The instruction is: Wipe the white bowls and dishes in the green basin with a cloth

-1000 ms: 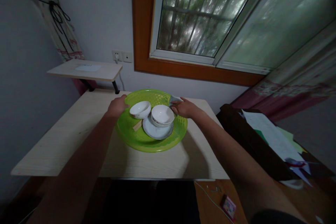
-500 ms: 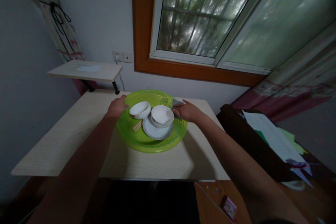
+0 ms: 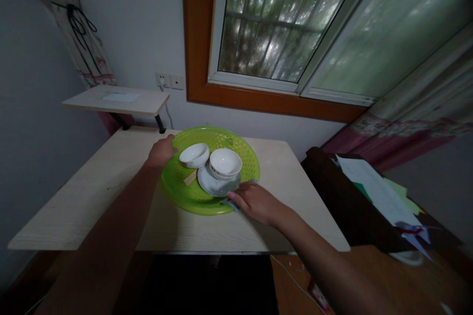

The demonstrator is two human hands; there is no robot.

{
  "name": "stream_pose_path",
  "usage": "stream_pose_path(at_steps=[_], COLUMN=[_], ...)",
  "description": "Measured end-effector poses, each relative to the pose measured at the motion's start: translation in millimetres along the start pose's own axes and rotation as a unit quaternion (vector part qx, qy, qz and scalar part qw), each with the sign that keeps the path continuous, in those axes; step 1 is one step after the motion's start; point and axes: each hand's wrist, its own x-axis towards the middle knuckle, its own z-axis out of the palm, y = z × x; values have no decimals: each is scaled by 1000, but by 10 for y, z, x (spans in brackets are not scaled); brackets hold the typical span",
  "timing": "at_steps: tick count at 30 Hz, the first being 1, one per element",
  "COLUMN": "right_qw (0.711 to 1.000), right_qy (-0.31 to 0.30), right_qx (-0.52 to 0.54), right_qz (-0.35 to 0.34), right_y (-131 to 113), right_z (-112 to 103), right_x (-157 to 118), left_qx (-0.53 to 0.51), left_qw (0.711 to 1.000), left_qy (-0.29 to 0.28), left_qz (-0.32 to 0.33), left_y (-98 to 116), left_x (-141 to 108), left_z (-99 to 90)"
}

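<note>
A round green plastic tray (image 3: 246, 149) lies on the pale wooden table. My left hand (image 3: 161, 151) is closed on its left rim. At the front right rim, my right hand (image 3: 256, 202) grips a grey cloth (image 3: 233, 205), mostly covered by my fingers, and presses it against the tray. A tilted white bowl (image 3: 194, 155) rests in the tray on the left. What look like two stacked white bowls (image 3: 226, 162) sit on a white plate (image 3: 210, 183), close to my right hand. Short wooden chopsticks (image 3: 191, 177) lie left of the plate.
The table (image 3: 177, 234) runs up to the wall below the window. A raised shelf (image 3: 148, 103) with a paper label stands at the back left. To the right is a dark brown piece of furniture (image 3: 327, 192) with papers (image 3: 373, 182) on it. A cable (image 3: 291, 278) lies on the floor.
My right hand has moved with the cloth from the tray's right back side to its front right rim. My left hand stays on the left rim. The view has shifted slightly.
</note>
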Motion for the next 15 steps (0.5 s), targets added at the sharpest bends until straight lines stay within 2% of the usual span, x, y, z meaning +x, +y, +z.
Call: stream_pose_path(at_steps=[4,7,10,15], right_qw=[998,994,992,992], right_qy=[-63,-96,-102,-105], right_qx=[29,56,73,18], right_qz=[10,-9,-3,73], right_y=[-465,-632,-574,-151], right_z=[14,-30,-70,-173], right_x=[137,254,282,178], left_qx=[-3,-6,-10,-23], left_qw=[1000,1000,1000,1000], left_qy=[2,3,0,4], left_qz=[3,5,5,9], left_y=[-2,1,2,-27], left_x=[-15,-21,-20,-4], left_z=[4,-3,-10,5])
